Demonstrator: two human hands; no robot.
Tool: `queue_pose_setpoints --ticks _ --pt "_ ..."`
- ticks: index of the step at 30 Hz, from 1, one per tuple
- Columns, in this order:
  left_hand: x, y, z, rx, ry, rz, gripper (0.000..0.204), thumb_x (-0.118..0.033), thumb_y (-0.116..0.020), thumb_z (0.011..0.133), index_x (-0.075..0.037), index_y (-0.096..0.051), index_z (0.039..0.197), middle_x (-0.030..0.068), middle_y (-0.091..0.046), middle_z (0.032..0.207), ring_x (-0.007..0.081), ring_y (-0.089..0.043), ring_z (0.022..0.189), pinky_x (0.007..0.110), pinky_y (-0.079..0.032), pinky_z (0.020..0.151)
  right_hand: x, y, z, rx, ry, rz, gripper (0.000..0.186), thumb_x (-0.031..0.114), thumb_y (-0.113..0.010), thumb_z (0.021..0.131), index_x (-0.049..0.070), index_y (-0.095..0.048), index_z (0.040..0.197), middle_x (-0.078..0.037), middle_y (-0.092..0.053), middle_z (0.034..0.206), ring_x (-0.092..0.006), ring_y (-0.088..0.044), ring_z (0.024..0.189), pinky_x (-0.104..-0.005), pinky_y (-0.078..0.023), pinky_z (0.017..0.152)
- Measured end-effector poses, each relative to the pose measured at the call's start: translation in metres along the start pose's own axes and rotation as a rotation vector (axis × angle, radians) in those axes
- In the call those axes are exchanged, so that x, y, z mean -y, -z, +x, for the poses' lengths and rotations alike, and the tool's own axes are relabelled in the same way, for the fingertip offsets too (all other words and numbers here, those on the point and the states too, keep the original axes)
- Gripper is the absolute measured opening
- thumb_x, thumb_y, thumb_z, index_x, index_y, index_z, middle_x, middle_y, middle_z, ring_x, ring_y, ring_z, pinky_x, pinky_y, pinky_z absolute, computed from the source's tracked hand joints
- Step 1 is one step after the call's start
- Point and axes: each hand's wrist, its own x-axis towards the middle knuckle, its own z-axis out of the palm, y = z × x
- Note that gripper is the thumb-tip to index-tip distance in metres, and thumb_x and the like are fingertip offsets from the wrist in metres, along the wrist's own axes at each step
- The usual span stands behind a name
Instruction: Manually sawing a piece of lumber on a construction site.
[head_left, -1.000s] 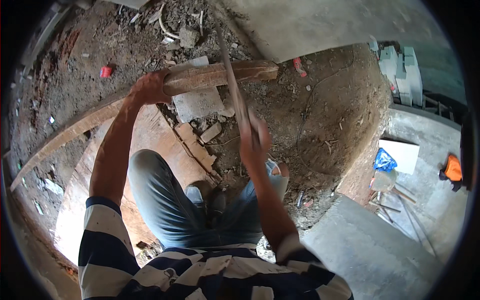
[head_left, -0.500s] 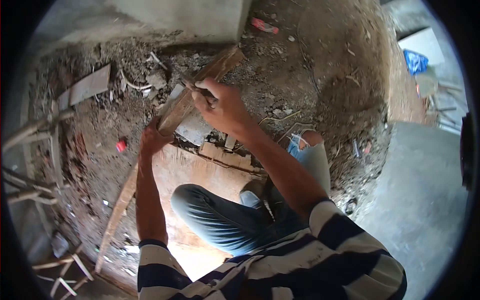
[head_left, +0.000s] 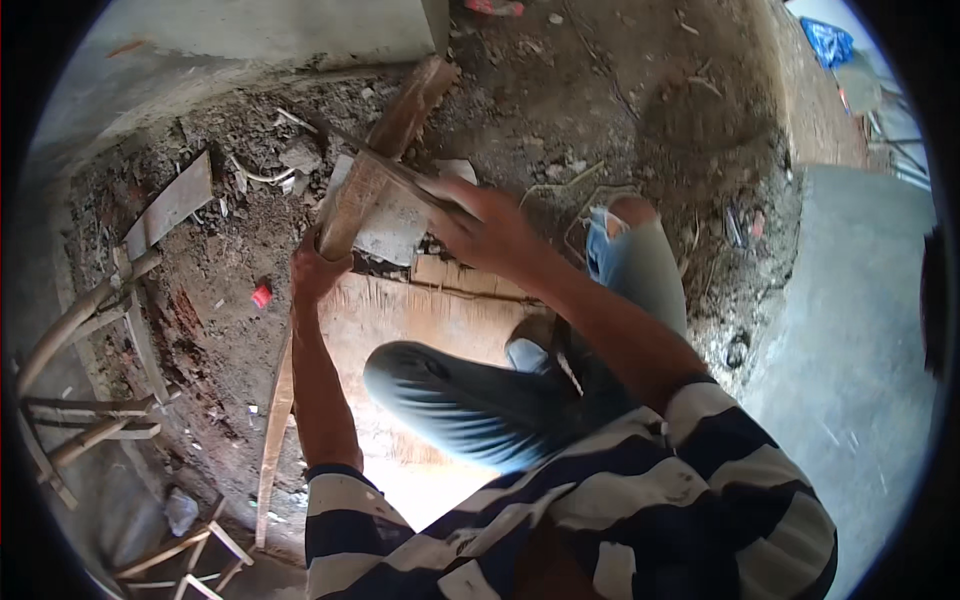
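My left hand point(head_left: 320, 265) grips the near part of a long timber beam point(head_left: 365, 190), which lies across a pale, broken slab point(head_left: 390, 240) on the dirt. My right hand point(head_left: 480, 225) is closed on a long, narrow dark blade tool point(head_left: 400, 172), its blade angled across the beam's top; whether it is a saw or another blade I cannot tell. Under the beam and beside my legs is a worn plywood sheet point(head_left: 380, 315).
A concrete wall point(head_left: 250, 30) stands ahead. Scrap timber point(head_left: 90, 430) lies at the left, with a board point(head_left: 170, 195) and red litter point(head_left: 261, 295) on the rubble. A concrete ledge point(head_left: 850, 330) runs at the right, a blue plastic bag point(head_left: 826, 40) beyond.
My view has turned, so the beam now runs diagonally. Over the last half second my right hand has drawn back rightward from the beam, pulling the blade with it.
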Motion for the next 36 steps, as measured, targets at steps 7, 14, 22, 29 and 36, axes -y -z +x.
queue_pose_setpoints --ticks 7,14,22,29,36 --pt "0.027 0.025 -0.022 -0.06 0.026 0.0 0.077 -0.024 -0.085 0.059 -0.004 -0.054 0.126 0.0236 -0.067 0.107 0.0375 -0.067 0.098 0.044 -0.054 0.086 0.027 0.063 -0.079 0.188 -0.157 0.182 0.032 0.01 -0.066 0.089 0.003 -0.062 0.12 -0.017 -0.068 0.087 -0.0264 -0.07 0.068 -0.0352 -0.053 0.059" --pt "0.026 0.011 -0.008 -0.045 0.069 0.014 0.079 -0.024 -0.084 0.057 -0.004 -0.055 0.128 0.022 -0.067 0.109 0.0362 -0.066 0.1 0.043 -0.054 0.087 -0.002 0.015 -0.056 0.006 0.059 0.049 0.035 0.015 -0.067 0.089 0.005 -0.061 0.121 -0.019 -0.068 0.081 -0.0314 -0.069 0.066 -0.0384 -0.052 0.057" --pt "0.006 0.0 0.005 0.013 -0.022 -0.059 0.08 -0.025 -0.085 0.058 -0.005 -0.054 0.128 0.0207 -0.067 0.109 0.0334 -0.067 0.099 0.042 -0.054 0.086 -0.02 0.01 0.0 0.037 -0.006 0.031 0.025 0.014 -0.064 0.09 0.009 -0.064 0.115 -0.016 -0.068 0.085 -0.0258 -0.069 0.068 -0.0371 -0.051 0.057" --pt "0.039 0.023 -0.016 -0.002 0.028 0.046 0.076 -0.027 -0.085 0.059 -0.005 -0.055 0.127 0.021 -0.069 0.105 0.0331 -0.069 0.094 0.042 -0.055 0.084 0.015 0.077 -0.134 0.035 -0.028 0.073 0.032 0.008 -0.064 0.089 0.001 -0.063 0.121 -0.017 -0.069 0.087 -0.0209 -0.07 0.07 -0.0319 -0.053 0.058" --pt "0.017 -0.001 0.011 -0.014 -0.037 -0.01 0.076 -0.027 -0.084 0.059 -0.007 -0.055 0.127 0.0207 -0.069 0.105 0.0336 -0.069 0.094 0.042 -0.056 0.083 0.002 -0.007 0.04 -0.018 0.083 0.291 0.028 0.02 -0.065 0.093 0.004 -0.063 0.115 -0.014 -0.067 0.078 -0.0197 -0.065 0.066 -0.033 -0.05 0.058"
